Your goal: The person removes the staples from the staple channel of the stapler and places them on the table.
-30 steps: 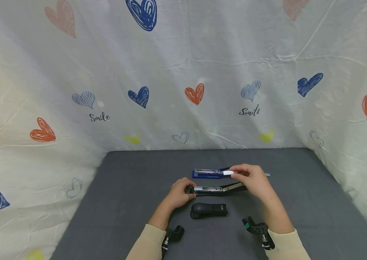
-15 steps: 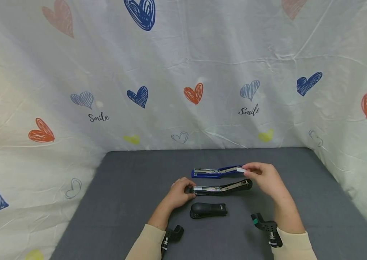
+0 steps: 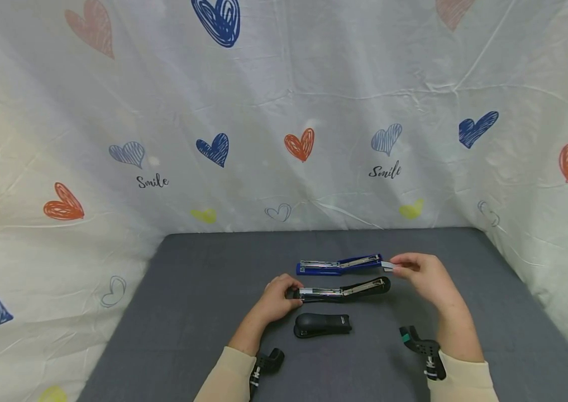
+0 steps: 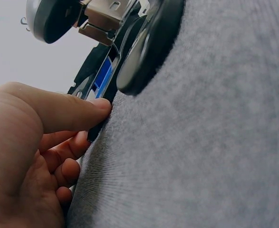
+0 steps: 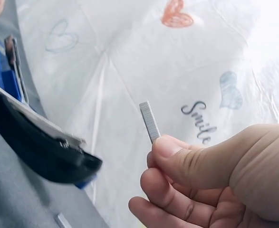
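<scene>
Right grip point(image 3: 425, 276) pinches staples point(image 5: 150, 122) outside the opened blue stapler point(image 3: 334, 271).

Blue stapler point(image 3: 335, 272), black staplers point(image 3: 346, 296), silvery staple strip point(image 5: 149, 120), grey table point(image 3: 203, 279), white heart-print curtain point(image 3: 253, 100)

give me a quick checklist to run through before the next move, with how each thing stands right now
1. Staple strip pinched in the right hand: ok, one end sticks out past the grip.
2. Open black stapler steadied: ok, the left hand grips one end of it.
3. Blue stapler open: ok, it lies opened beyond the open black stapler.
4. Staple strip seated in a stapler: not ok, it is held in the air.
5. Open black stapler loaded: cannot tell, the detail is too small.
</scene>
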`<state>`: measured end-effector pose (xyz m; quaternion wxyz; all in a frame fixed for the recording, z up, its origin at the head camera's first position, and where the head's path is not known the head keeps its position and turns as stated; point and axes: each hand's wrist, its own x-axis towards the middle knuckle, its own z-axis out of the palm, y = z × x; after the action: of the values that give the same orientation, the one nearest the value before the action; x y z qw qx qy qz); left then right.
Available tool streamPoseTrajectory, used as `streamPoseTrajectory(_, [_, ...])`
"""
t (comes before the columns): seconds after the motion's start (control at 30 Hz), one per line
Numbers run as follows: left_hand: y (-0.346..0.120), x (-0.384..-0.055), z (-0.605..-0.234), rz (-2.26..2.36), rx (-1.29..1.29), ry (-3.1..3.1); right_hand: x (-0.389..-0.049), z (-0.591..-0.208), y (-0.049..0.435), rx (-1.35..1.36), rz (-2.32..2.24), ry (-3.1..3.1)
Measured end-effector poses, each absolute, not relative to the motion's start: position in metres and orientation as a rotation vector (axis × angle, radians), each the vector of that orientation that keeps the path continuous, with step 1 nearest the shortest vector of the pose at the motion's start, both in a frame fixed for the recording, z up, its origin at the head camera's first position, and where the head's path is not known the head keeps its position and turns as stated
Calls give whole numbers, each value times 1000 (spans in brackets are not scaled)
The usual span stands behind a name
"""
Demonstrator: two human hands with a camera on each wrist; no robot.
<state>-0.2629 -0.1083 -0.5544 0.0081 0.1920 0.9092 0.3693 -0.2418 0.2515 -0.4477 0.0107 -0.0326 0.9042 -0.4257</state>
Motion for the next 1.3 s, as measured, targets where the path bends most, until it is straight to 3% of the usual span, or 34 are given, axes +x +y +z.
streamPoseTrajectory(0.53, [-109,-263,-555,1162,601,2839,-247,-462,278,-27,-1168,2804])
streamPoseTrajectory(1.3, [-108,-264,-555,1153,580,2845,-265,-514,285,-45,-1067,2736])
